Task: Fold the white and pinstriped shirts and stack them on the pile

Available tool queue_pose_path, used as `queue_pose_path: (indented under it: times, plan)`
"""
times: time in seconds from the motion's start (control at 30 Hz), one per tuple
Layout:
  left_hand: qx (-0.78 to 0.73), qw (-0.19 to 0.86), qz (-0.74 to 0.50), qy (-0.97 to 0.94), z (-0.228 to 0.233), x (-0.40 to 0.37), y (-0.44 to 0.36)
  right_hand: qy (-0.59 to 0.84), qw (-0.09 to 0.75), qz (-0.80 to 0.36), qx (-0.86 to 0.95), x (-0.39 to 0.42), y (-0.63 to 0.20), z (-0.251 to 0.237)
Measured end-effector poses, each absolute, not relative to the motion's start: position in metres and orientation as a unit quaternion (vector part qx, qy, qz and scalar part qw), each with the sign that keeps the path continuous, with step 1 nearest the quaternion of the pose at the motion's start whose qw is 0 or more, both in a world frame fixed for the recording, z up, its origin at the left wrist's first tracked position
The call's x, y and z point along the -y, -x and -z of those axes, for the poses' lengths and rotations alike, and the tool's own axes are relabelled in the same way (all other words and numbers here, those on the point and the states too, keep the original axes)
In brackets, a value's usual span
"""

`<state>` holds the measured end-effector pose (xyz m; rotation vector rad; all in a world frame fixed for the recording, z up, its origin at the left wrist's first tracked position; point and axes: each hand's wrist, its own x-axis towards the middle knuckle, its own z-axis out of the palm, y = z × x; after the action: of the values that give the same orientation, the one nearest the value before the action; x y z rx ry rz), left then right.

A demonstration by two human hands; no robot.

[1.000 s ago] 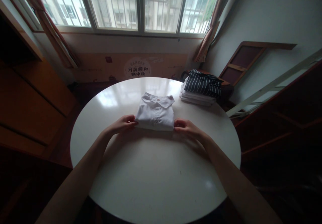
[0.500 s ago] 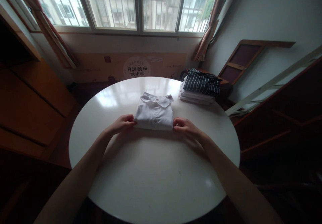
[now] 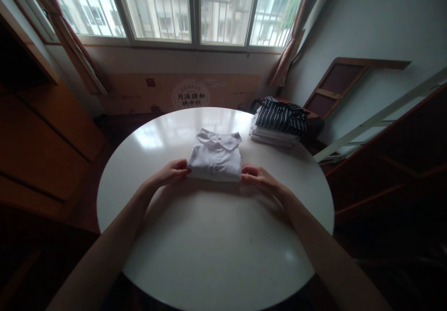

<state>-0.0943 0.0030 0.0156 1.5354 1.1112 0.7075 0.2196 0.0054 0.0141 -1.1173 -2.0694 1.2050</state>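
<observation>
Two hands frame the folded white shirt [image 3: 215,157] at the middle of my round white table [image 3: 216,246]: the left hand [image 3: 170,173] pinches its near left corner, the right hand [image 3: 257,178] its near right corner, each grip clamped on cloth. A striped stack of clothes [image 3: 279,122] sits well apart at the far right edge.

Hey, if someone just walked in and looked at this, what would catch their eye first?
A folded white shirt lies at the middle of a round white table, with the left hand and right hand touching its near corners. A stack of clothes topped by a dark striped piece sits at the table's far right edge, below a bright barred window.
</observation>
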Motion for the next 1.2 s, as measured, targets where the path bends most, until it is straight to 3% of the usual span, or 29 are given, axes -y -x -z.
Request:
queue_pose_path:
  times: [1.2]
  plan:
    - [-0.466, 0.525, -0.285, -0.653, -0.0161, -0.0044, 0.0948, 0.445, 0.261, -0.477, 0.712, -0.0013, -0.2141, -0.0135]
